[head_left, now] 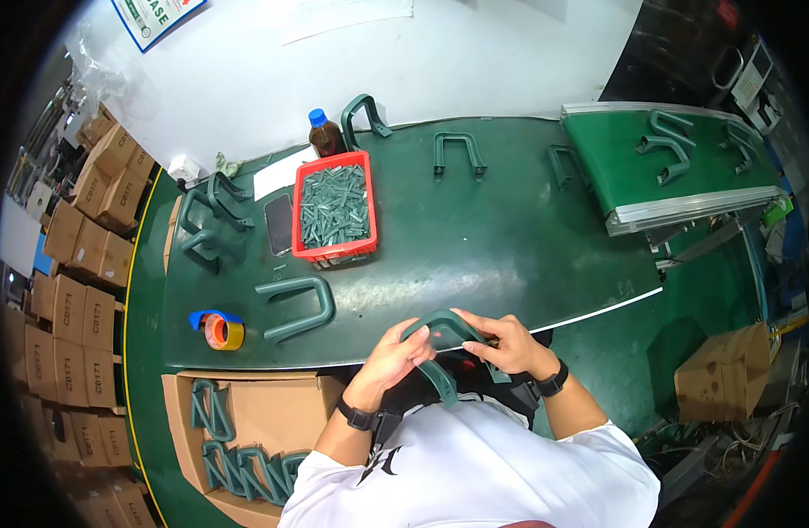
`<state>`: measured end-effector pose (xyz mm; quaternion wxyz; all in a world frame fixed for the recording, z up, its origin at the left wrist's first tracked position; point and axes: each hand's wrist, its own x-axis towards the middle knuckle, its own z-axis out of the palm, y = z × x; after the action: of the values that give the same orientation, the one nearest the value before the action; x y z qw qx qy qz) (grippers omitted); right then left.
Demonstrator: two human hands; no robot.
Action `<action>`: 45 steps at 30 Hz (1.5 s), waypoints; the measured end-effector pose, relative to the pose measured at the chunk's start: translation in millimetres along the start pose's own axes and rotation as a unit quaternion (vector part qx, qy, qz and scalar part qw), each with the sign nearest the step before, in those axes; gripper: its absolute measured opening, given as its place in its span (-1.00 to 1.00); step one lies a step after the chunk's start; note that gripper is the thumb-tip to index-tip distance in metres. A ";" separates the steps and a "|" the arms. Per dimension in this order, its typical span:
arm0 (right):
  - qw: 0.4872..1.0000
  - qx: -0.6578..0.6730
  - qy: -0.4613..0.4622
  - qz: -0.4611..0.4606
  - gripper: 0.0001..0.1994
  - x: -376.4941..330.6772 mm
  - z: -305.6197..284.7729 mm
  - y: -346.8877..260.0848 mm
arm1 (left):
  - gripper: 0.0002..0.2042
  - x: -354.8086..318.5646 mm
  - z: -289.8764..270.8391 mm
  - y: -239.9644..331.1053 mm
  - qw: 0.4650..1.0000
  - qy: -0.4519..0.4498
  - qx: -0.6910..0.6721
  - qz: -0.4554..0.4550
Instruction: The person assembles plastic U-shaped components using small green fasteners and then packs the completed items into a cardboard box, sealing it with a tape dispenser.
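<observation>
Just in front of the table's near edge, I hold a green U-shaped handle (439,380) between both hands. My left hand (394,356) grips its left bend, with thumb and fingers closed on it. My right hand (510,343) is closed round the other side near the bend. One leg of the handle hangs down toward my white shirt; the fingers partly hide the other. A similar green handle (321,304) lies on the table to the left of my hands. Beyond it stands a red bin (376,238) full of small green strips.
Left on the green table (510,255) are a tape roll (224,332), a phone (279,224) and more handles (218,198). A blue-capped bottle (327,136) stands behind the bin. An open carton (180,431) holds several handles. A conveyor (589,158) at right carries others.
</observation>
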<state>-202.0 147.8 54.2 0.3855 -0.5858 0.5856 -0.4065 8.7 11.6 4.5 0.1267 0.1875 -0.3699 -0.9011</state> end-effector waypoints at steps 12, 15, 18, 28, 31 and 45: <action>0.999 -0.047 -0.015 0.005 -0.45 0.7 0.6 3.8 | -0.66 6.7 -16.3 -15.2 0.996 -0.050 -0.055 -0.050; 0.998 -0.055 -0.001 -0.016 -0.45 3.0 3.2 11.5 | -0.63 11.0 -11.9 -20.8 0.993 0.027 -0.093 -0.066; 0.999 0.008 0.000 0.046 -0.45 3.6 1.7 19.2 | -0.58 11.6 -14.4 -30.0 0.988 0.027 -0.146 -0.046; 0.963 0.232 0.089 0.108 -0.42 -20.3 -18.7 52.6 | -0.38 11.1 -10.2 27.4 0.943 0.074 0.267 0.182; 0.949 0.277 0.131 0.074 -0.43 -25.7 -29.9 53.7 | -0.50 47.9 -9.8 105.6 0.716 0.223 0.530 0.396; 0.927 0.365 0.080 0.045 -0.46 -28.1 -5.2 52.7 | -0.71 57.5 3.0 -8.3 0.747 0.171 0.546 0.339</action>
<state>-226.0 175.1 6.5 0.5424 -0.3433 0.4515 -0.6198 -44.9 -1.9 -13.5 0.3609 0.2377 -0.8101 -0.3962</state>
